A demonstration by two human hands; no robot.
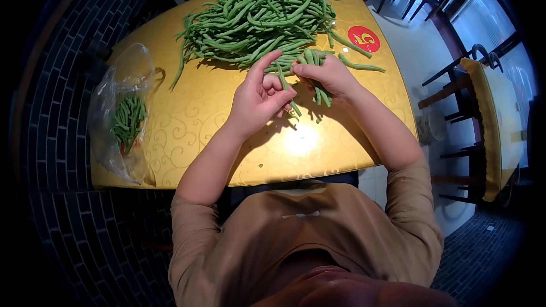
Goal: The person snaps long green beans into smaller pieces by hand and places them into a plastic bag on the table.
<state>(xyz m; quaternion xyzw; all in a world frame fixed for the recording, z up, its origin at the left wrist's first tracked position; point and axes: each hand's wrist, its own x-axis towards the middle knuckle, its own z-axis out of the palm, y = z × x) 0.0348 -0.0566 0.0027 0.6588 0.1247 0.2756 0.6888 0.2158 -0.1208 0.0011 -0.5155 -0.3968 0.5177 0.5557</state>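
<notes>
A large heap of long green beans [256, 20] lies on the far part of the gold-patterned table [193, 119]. Just in front of it, my left hand [263, 94] pinches a single green bean [284, 79] between thumb and fingers, its index finger raised. My right hand [331, 77] is wrapped round a bunch of green beans [321, 95], whose ends stick out above and below the fist. The two hands are close together, and the single bean slants down between them. Some fingers of the right hand are hidden behind the bunch.
A clear plastic bag [111, 131] with short green bean pieces [129, 116] and something red stands at the table's left edge. A red round sticker [364, 39] is at the right. Small green scraps dot the tabletop. Another table [492, 131] and chairs stand farther right.
</notes>
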